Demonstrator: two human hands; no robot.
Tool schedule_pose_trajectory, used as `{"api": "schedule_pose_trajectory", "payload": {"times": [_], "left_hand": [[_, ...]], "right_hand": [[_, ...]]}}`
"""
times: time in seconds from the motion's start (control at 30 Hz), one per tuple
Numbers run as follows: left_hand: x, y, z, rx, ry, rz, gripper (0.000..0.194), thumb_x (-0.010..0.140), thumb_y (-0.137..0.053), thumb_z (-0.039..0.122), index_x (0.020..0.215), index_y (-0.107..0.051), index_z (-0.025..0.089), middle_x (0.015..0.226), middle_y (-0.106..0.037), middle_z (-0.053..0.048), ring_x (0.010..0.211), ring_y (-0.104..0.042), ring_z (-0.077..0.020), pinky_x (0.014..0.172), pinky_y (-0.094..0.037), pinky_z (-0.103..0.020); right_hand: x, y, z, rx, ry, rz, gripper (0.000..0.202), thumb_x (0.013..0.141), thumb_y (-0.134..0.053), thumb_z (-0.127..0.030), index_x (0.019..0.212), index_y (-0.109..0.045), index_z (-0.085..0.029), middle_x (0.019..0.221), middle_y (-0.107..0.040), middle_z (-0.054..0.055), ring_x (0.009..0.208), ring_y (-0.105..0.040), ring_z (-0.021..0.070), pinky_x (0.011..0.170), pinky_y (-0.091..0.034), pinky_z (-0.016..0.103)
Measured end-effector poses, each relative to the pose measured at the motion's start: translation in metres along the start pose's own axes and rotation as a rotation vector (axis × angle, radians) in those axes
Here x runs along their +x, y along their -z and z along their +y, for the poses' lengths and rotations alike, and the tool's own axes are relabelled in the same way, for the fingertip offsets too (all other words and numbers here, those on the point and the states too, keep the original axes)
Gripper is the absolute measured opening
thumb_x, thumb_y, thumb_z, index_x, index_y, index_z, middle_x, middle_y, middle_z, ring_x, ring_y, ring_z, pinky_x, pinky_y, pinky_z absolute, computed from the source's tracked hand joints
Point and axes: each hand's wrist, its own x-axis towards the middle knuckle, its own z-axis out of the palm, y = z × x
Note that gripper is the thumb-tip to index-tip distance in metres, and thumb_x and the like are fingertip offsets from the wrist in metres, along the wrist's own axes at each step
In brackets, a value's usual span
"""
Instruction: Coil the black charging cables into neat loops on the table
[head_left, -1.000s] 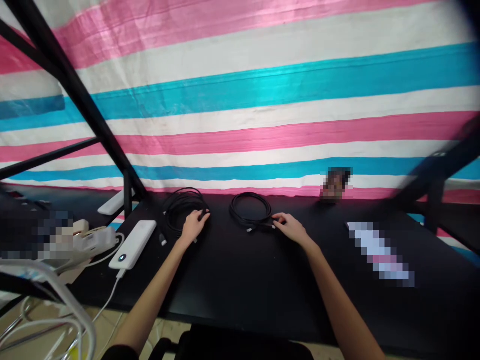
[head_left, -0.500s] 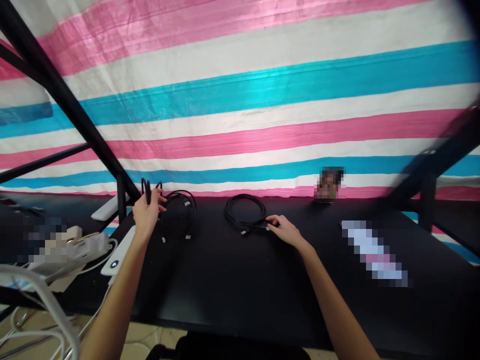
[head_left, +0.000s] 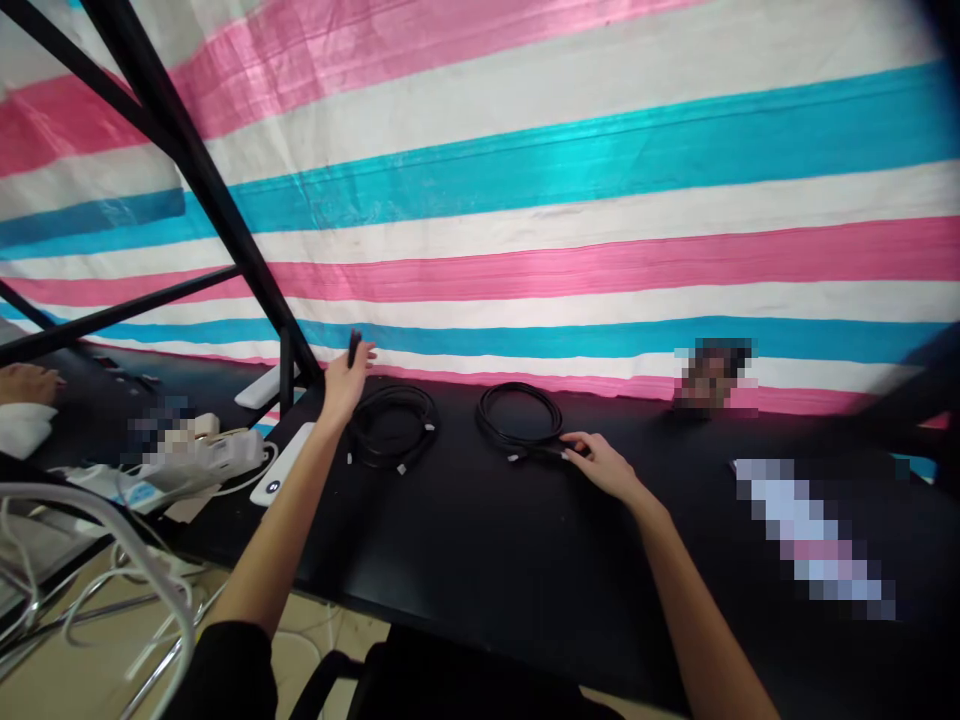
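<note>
My left hand [head_left: 346,385] is raised at the back left of the black table. Its fingers are closed around a black cable [head_left: 354,348], of which only a short dark part shows above the thumb. Just right of and below this hand lies a coiled black cable [head_left: 394,465] with pale plugs at its ends. A second black cable coil [head_left: 517,388] rests near the table's middle. My right hand [head_left: 604,468] touches its lower right side, fingertips pinched on the cable end by a pale plug.
At left stand a white power bank [head_left: 281,468], a white power strip [head_left: 232,455] and white cords. Black frame bars [head_left: 217,210] rise there. Another person's hand [head_left: 30,383] is at the far left. Blurred items, one dark [head_left: 712,375] and one pale [head_left: 810,535], are at right.
The view has shifted left. My left hand has risen off the left coil, which now lies more fully in sight. My right hand stays at the middle coil.
</note>
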Motion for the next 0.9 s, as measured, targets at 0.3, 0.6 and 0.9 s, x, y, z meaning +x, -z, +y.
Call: {"api": "schedule_pose_trajectory", "payload": {"times": [0.3, 0.6, 0.9], "left_hand": [[0.003, 0.044, 0.070, -0.158, -0.422, 0.490, 0.035, 0.092, -0.047, 0.039, 0.096, -0.065, 0.010, 0.083, -0.059, -0.003, 0.063, -0.054, -0.0063, 0.045, -0.041, -0.014], [-0.014, 0.055, 0.138, -0.497, -0.508, 0.391, 0.031, 0.094, -0.041, 0.042, 0.082, -0.057, 0.019, 0.061, -0.050, 0.003, 0.046, -0.054, -0.0077, 0.030, -0.028, -0.018], [-0.083, 0.026, 0.110, -0.521, -0.478, 0.190, 0.032, 0.092, -0.044, 0.050, 0.093, -0.058, 0.021, 0.040, -0.045, 0.007, 0.029, -0.040, -0.0065, 0.029, -0.021, -0.021]], "right_hand": [[0.001, 0.002, 0.004, 0.034, 0.026, -0.004, 0.028, 0.080, -0.055, -0.033, 0.104, -0.066, -0.025, 0.091, -0.059, 0.003, 0.067, -0.058, 0.0137, 0.067, -0.047, 0.028], [0.001, 0.002, 0.004, 0.041, 0.023, -0.023, 0.029, 0.080, -0.054, -0.033, 0.105, -0.067, -0.024, 0.094, -0.060, 0.004, 0.067, -0.058, 0.0141, 0.069, -0.047, 0.029], [-0.002, 0.003, -0.003, 0.031, 0.009, -0.008, 0.028, 0.080, -0.056, -0.032, 0.105, -0.066, -0.026, 0.091, -0.058, 0.003, 0.069, -0.058, 0.0149, 0.069, -0.047, 0.030]]}}
